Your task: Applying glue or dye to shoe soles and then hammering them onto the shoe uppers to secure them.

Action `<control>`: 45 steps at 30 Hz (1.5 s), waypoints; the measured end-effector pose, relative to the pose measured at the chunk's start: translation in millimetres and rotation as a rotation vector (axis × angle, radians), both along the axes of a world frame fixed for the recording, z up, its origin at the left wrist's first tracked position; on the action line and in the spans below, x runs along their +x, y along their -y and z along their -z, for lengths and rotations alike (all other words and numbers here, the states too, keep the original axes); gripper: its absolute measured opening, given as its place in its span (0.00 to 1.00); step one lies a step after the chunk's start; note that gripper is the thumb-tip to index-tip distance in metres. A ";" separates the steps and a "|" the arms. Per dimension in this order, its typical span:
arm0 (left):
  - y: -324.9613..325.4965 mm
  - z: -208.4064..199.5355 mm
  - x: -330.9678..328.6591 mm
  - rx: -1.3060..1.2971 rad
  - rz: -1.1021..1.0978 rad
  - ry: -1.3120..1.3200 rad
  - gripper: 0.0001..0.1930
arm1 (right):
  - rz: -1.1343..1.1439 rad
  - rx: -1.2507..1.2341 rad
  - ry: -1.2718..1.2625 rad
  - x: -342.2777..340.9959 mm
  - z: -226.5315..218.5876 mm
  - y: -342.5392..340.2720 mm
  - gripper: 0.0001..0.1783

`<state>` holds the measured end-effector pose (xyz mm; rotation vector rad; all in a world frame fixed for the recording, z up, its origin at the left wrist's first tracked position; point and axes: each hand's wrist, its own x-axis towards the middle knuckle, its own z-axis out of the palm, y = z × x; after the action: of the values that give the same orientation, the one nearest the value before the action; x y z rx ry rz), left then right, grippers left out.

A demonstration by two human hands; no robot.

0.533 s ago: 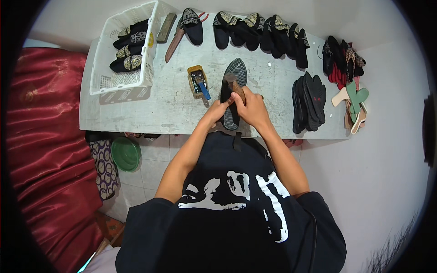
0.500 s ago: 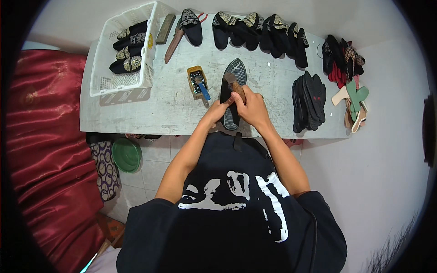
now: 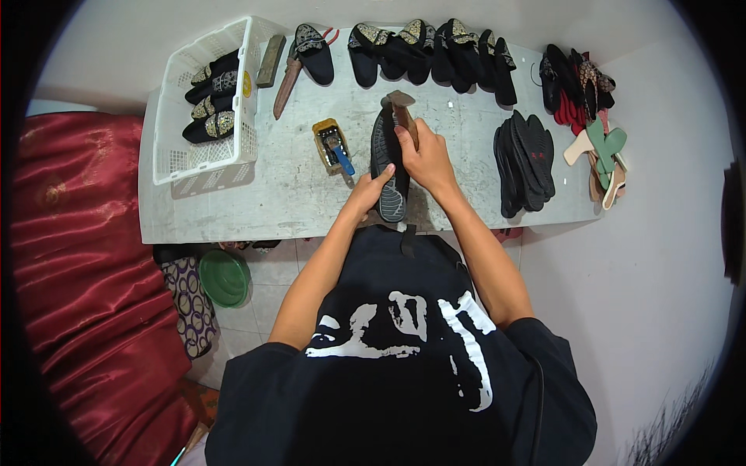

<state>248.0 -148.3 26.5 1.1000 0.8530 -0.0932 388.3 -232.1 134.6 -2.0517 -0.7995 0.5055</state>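
A black shoe (image 3: 392, 200) stands tilted near the table's front edge, its ridged sole turned up and toward the left. My left hand (image 3: 368, 192) grips its near part, thumb on the sole. In my right hand (image 3: 427, 161) is a hammer (image 3: 403, 116), held by its wooden handle. The hammer's head is at the far end of the shoe, along its right side; whether they touch, I cannot tell. Left of the shoe sits a yellowish tub (image 3: 318, 138) of dark contents, with a blue-handled brush (image 3: 342, 160) lying in it.
A white plastic basket (image 3: 250, 116) of embellished shoes stands at the left. A wooden block (image 3: 271, 60), a brown-sheathed tool (image 3: 287, 89) and a row of black shoes (image 3: 412, 54) line the back. Black soles (image 3: 528, 167) and green-and-beige pieces (image 3: 606, 147) lie at the right.
The shoe has tipped, so its sole faces more to the left. The hammer has moved from over the sole to the far end. The whole view has shifted slightly.
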 end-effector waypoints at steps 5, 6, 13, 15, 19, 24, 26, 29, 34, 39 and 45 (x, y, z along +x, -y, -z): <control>0.0 11.2 -5.7 0.029 -0.046 0.064 0.28 | 0.024 -0.044 0.047 -2.3 11.7 -7.9 0.24; 1.1 20.1 -8.3 0.031 -0.047 0.068 0.28 | 0.004 -0.110 0.052 -1.4 7.7 -9.6 0.25; 12.9 26.3 -33.4 -0.031 -0.071 0.327 0.15 | 0.020 -0.007 0.064 7.5 17.8 -7.0 0.22; 12.4 20.5 -30.6 0.055 -0.063 0.250 0.13 | 0.014 0.003 0.055 6.4 15.9 -6.6 0.21; 14.4 26.2 -26.5 0.021 -0.122 0.299 0.12 | -0.060 0.132 0.095 -9.6 16.1 7.4 0.19; 11.9 33.1 -28.5 0.096 -0.060 0.276 0.14 | -0.136 -0.020 0.094 -31.7 19.1 37.1 0.14; 14.3 25.1 -27.2 0.077 -0.091 0.275 0.14 | -0.164 0.160 0.072 -44.2 15.6 51.4 0.14; 11.6 23.2 -30.7 0.075 -0.086 0.265 0.14 | -0.165 0.045 0.107 -51.9 31.6 61.4 0.12; 11.7 23.8 -29.6 0.048 -0.071 0.280 0.12 | -0.085 0.022 0.058 -62.4 39.2 74.5 0.12; 11.0 17.8 -26.5 -0.006 -0.051 0.225 0.12 | 0.015 0.104 0.056 -53.5 30.0 66.6 0.10; 8.6 9.6 -29.8 0.022 -0.011 0.191 0.19 | -0.025 0.125 0.106 -45.9 32.2 52.2 0.08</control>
<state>218.2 -157.0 16.9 1.1060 0.6906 0.0303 342.5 -284.3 102.4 -1.9676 -0.8979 0.3536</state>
